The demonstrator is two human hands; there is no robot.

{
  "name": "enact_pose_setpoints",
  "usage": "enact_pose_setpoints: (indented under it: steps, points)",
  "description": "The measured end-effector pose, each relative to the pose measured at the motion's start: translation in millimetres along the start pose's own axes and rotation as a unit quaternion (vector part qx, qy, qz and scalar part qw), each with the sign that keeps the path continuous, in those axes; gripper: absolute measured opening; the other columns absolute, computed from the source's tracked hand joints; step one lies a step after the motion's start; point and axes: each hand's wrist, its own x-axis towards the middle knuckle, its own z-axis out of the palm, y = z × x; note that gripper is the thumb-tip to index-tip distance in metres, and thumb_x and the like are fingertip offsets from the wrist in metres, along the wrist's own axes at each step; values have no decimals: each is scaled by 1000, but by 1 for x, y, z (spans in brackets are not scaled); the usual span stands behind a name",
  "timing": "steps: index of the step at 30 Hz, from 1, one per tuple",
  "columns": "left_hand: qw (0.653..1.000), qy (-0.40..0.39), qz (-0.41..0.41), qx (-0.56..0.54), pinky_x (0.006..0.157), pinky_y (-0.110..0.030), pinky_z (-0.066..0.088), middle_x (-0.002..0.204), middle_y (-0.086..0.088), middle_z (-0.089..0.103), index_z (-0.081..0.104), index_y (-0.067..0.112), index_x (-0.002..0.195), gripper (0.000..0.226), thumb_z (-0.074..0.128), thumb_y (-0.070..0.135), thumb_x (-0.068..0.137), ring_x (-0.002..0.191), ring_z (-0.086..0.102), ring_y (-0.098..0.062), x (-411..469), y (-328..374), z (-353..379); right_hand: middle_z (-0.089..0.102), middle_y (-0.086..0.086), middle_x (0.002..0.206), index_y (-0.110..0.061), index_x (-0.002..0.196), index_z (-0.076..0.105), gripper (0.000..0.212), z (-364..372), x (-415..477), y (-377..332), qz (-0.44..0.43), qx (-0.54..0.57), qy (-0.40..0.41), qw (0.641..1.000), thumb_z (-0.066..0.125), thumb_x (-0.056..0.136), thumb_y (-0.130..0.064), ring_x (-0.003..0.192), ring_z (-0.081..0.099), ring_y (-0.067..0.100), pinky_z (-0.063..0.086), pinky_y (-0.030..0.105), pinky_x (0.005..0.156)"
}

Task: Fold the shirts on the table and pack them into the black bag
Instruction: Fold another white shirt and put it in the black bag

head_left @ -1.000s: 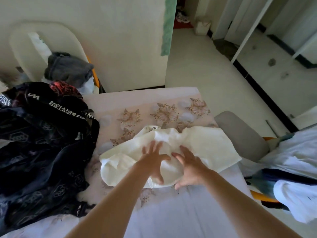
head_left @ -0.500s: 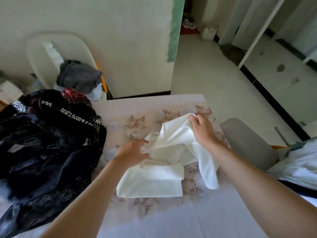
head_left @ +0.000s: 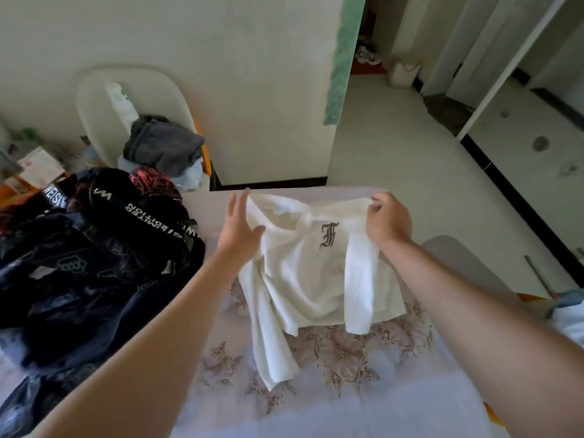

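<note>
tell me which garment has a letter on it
The white shirt, with a dark F on its chest; the grey garment on the chair shows no print.

On my feed, the left hand [head_left: 239, 230] and right hand [head_left: 389, 222] are bare, and both forearms [head_left: 158, 330] run bare to the frame's edge.

White chair [head_left: 94, 99] against the wall, far left; grey garment [head_left: 162, 147] heaped on its seat. Green strip [head_left: 343, 58] runs down the wall corner. White container [head_left: 404, 69] on the floor beyond (contents not discernible). Grey chair seat [head_left: 474, 257] at right
</note>
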Motion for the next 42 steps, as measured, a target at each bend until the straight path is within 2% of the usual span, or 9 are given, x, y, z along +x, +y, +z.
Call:
enact_pose_setpoints:
  steps: [10,14,17,21,26,31,34,37,42]
  points:
    - [937,-213,-166,222,101,-46,46,151,-18,10,13,37,151,96,76,48,78,130,38,-39,-81,-86,64,38,-4,137,-29,141,33,74,68,-136,40,-324,-117,-341,874,62,73,-38,131,33,18,34,36,109]
    - [975,-159,-107,115,89,-30,50,123,-11,43,47,24,140,58,50,0,88,96,48,-22,-81,-91,56,22,14,156,-26,156,3,100,89,-150,50,-304,-233,-276,881,66,80,-7,142,29,28,30,40,116]
    - [982,-68,-49,168,74,-27,45,115,-9,51,68,20,115,47,49,-11,84,93,49,-22,-67,-90,33,67,2,109,-20,148,35,69,84,-138,43,-289,-252,-180,906,57,86,1,96,64,20,45,35,92]
    - [953,153,1,262,78,-38,46,115,-12,53,70,16,113,48,49,-13,81,102,44,-32,-32,-86,-24,55,-8,58,-17,83,63,18,63,-112,27,-291,-110,-101,945,49,82,-7,52,53,20,48,36,71]
    - [928,164,18,335,95,-47,40,138,-15,42,52,21,137,70,58,-9,74,121,40,-37,-18,-80,-26,65,13,100,-8,110,63,35,56,-80,14,-210,-96,79,970,67,77,1,87,59,35,46,39,71]
    - [975,-58,149,153,74,-37,50,104,1,59,66,19,97,38,53,-9,75,93,61,-27,-56,-76,42,63,-4,76,-19,88,53,15,56,-104,26,-216,2,-164,962,66,88,-14,63,60,16,47,31,54]
    - [937,-154,203,241,108,-36,40,134,5,46,55,29,128,57,58,-1,80,129,43,-21,-78,-86,74,58,-13,97,-28,101,53,31,63,-139,46,-278,-103,-330,896,66,80,-47,83,57,8,45,21,73]
    - [897,-180,179,360,118,-39,18,150,0,18,30,34,149,77,66,16,84,143,13,-25,-78,-94,85,51,-5,124,-29,125,55,64,84,-151,76,-340,-262,-276,860,59,69,-60,115,49,18,43,37,101]
    - [940,-72,238,235,106,-41,42,121,0,62,71,19,111,27,65,10,86,121,45,-19,-58,-93,81,69,-4,92,-22,98,71,16,80,-142,69,-220,-87,-204,950,60,93,-12,83,64,15,54,32,80]
